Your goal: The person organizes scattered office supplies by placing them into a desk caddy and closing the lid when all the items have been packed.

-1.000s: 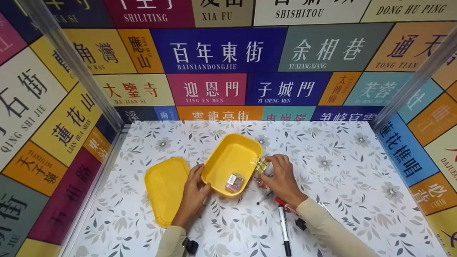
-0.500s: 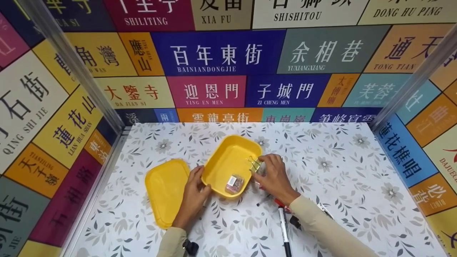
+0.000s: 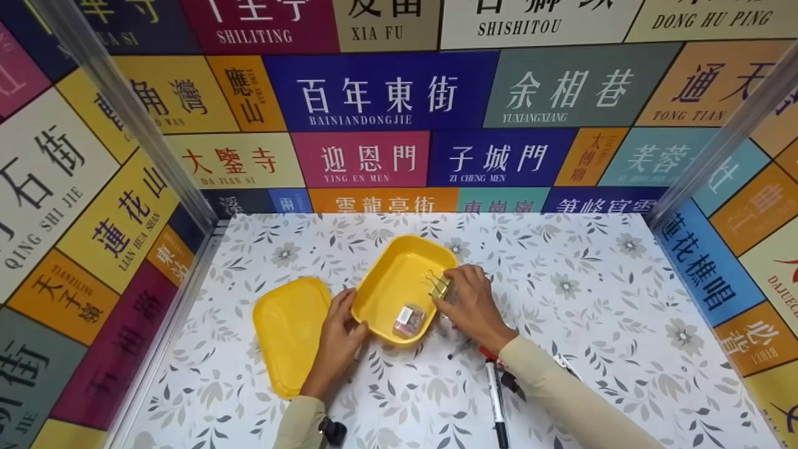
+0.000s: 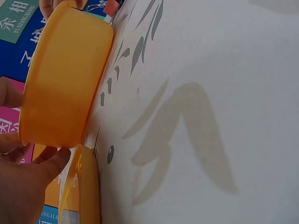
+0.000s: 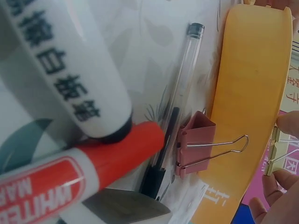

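Observation:
A yellow plastic box (image 3: pixel 389 271) stands on the table, its open top facing up. My left hand (image 3: pixel 340 340) grips its left side, with fingers and thumb at the rim in the left wrist view. Above the box's right rim, my right hand (image 3: pixel 472 304) pinches a yellow-green binder clip (image 3: pixel 438 287) whose wire handles point over the inside. A small clear packet with a white label (image 3: pixel 409 320) lies in the box. Just outside the box wall, the right wrist view shows a pink binder clip (image 5: pixel 198 144) on the table.
The yellow lid (image 3: pixel 287 333) lies left of the box, partly behind the left forearm. Near the right forearm are a black-capped whiteboard marker (image 3: pixel 495 396), a red whiteboard marker (image 5: pixel 124 154) and a clear-barrelled pen (image 5: pixel 184 70). Sign-covered walls (image 3: pixel 368 159) enclose the table.
My right hand has moved left with the binder clip, from beside the box's right edge to over its rim. The left hand and box have stayed in place.

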`<state>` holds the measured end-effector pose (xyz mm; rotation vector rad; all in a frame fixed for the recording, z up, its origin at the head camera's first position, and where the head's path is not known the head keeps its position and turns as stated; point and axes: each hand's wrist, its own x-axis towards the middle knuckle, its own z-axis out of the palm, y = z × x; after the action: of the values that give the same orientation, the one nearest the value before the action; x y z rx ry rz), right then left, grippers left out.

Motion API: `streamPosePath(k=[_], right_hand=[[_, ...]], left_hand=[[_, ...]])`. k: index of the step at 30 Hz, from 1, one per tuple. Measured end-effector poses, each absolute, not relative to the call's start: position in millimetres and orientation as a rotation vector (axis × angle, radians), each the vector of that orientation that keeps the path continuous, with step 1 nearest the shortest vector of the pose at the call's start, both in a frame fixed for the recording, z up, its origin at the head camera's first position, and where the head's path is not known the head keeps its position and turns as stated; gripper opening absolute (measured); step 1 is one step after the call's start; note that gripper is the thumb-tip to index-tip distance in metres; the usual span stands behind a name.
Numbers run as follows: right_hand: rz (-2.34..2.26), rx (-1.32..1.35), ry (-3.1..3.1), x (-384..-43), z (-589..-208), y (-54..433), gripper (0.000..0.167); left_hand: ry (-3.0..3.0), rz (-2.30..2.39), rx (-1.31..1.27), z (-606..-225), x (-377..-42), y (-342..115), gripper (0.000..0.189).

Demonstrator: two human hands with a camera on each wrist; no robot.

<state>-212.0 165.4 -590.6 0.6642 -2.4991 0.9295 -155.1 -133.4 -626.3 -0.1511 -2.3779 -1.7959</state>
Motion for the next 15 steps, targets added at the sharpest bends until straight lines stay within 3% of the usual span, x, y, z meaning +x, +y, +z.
streamPosePath(k=[15], right_hand=[[0.947, 0.619, -2.683, -217.3, -583.5, 159.3, 0.051]], left_hand=[[-2.434, -1.781, -0.091, -625.1, -154.6, -131.4, 0.072]])
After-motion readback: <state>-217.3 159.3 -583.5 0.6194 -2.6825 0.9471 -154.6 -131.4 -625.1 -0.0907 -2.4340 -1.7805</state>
